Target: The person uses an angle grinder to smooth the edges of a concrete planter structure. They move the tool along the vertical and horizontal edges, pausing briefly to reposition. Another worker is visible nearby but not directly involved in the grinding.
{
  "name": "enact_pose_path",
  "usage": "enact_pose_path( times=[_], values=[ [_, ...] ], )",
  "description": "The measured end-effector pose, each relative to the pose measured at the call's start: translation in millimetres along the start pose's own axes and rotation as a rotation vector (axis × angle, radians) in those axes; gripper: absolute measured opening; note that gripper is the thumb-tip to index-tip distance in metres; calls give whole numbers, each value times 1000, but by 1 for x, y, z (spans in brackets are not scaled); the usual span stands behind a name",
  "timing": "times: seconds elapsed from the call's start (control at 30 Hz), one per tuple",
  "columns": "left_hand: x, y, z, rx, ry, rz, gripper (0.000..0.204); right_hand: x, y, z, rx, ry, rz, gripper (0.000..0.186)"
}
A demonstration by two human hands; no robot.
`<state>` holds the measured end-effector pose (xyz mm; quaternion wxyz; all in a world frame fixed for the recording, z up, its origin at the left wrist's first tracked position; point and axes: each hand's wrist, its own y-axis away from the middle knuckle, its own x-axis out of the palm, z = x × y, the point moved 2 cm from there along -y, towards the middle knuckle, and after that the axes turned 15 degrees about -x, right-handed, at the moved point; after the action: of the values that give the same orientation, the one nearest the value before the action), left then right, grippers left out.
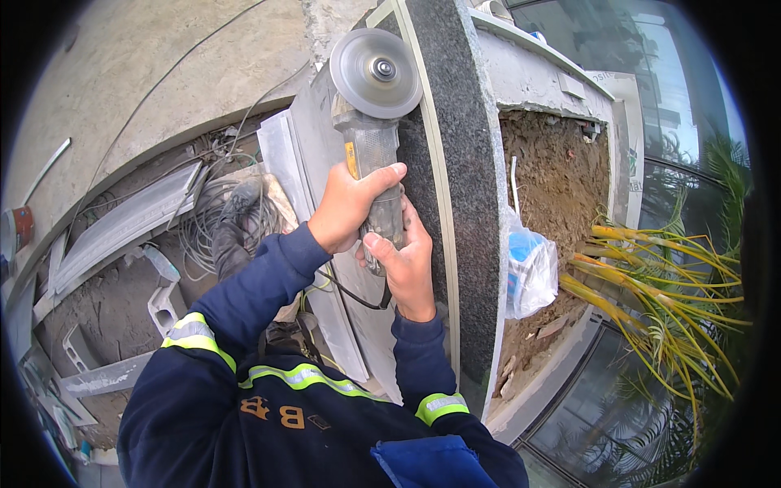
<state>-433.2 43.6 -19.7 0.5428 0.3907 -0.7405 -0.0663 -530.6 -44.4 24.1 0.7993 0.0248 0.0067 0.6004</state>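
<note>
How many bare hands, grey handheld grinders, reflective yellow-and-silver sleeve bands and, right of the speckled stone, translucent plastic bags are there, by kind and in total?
Bare left hand and bare right hand: 2
Grey handheld angle grinder with a round disc: 1
Reflective yellow-and-silver sleeve bands: 2
Translucent plastic bag, blue inside: 1
Total: 6

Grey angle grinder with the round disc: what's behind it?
Behind the grey angle grinder, a light-grey flat surface shows at left and a dark speckled stone slab at right. Its disc and body, the left hand and the right hand cover whatever lies directly behind.
</note>
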Motion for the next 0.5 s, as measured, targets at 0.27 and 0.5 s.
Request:
enact_pose_path(
  times=[0.27, 0.5],
  values=[
    [1, -8, -19, 5, -21, -14, 25, 5, -17, 5, 15, 8, 3, 70],
    [1, -17, -31, 7, -29, -13, 29, 10, -30, 6, 29, 2, -15, 70]
  ],
)
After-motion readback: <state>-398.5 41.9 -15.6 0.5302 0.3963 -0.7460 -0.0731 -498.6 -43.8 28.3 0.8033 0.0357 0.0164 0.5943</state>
